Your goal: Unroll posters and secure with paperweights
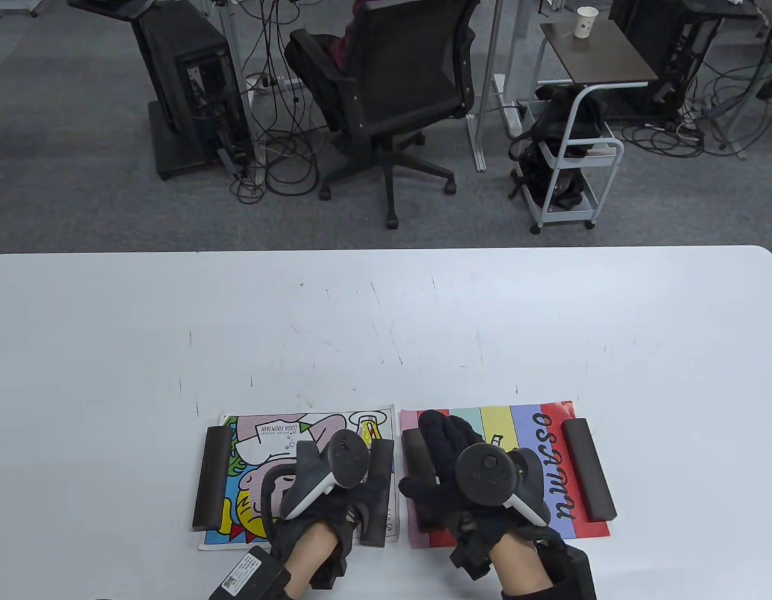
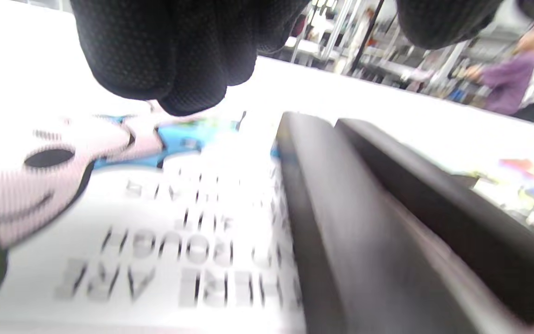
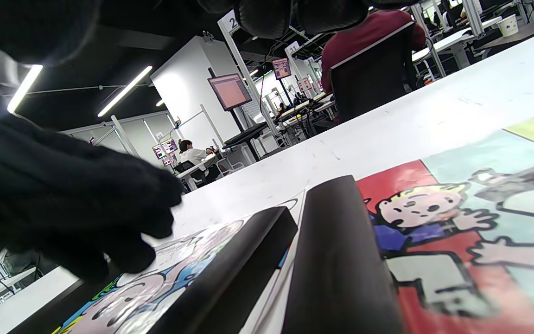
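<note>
Two posters lie unrolled side by side near the table's front edge. The cartoon poster (image 1: 279, 450) has a dark bar paperweight on its left edge (image 1: 212, 478) and one on its right edge (image 1: 378, 494). The striped poster (image 1: 523, 431) has a bar on its left edge (image 1: 414, 440) and one on its right edge (image 1: 587, 470). My left hand (image 1: 351, 500) hovers over the cartoon poster beside its right bar (image 2: 336, 222), fingers (image 2: 169, 65) loosely curled, holding nothing. My right hand (image 1: 437, 440) lies spread flat over the striped poster (image 3: 457, 241) next to its left bar (image 3: 336, 255).
The white table (image 1: 386, 325) stretches bare behind the posters. An office chair (image 1: 392, 94), a small cart (image 1: 567, 162) and a computer tower (image 1: 192, 94) stand on the floor beyond the far edge. A black device (image 1: 248, 572) sits at my left wrist.
</note>
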{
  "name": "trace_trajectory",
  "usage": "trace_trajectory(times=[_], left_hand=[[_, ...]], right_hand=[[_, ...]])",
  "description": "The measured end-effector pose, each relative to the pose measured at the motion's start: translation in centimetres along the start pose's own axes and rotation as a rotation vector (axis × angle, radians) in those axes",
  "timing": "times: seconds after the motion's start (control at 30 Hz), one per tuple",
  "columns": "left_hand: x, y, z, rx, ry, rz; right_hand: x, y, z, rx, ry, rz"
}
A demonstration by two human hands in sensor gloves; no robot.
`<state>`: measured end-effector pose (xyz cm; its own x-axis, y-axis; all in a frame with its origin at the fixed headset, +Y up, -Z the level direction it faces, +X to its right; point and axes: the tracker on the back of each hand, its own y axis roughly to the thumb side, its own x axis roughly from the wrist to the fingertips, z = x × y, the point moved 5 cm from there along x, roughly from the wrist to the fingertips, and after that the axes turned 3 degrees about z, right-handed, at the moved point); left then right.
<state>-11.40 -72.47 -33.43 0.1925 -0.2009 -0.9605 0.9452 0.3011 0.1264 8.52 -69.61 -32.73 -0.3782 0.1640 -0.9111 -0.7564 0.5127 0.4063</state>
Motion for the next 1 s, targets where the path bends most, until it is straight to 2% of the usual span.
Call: trace_trajectory(times=[0.13,0.33,0.57,0.73,1.0], left_hand=[[-1.1,-1.2,-3.2,-0.127,0.134,0.104],[-1.9,-3.3,-5.1,-0.274,0.252,0.207],[-1.9,-4.8,-4.1,-0.37,0.297,0.28],[-1.5,-5.8,-2.8,-0.379,0.269,0.267],[-1.4,-7.3,-2.3,-0.435,0.264,0.247]], right_hand=[[0.0,-0.2,-0.1,0.013,0.005,-0.007],[0.0,-0.3,-0.2,0.026,0.021,-0.018],[0.1,-0.8,-0.4,0.05,0.033,-0.034],[0.2,-1.1,-0.5,0.046,0.037,-0.045],[0.5,-1.5,-1.0,0.051,0.055,-0.059]])
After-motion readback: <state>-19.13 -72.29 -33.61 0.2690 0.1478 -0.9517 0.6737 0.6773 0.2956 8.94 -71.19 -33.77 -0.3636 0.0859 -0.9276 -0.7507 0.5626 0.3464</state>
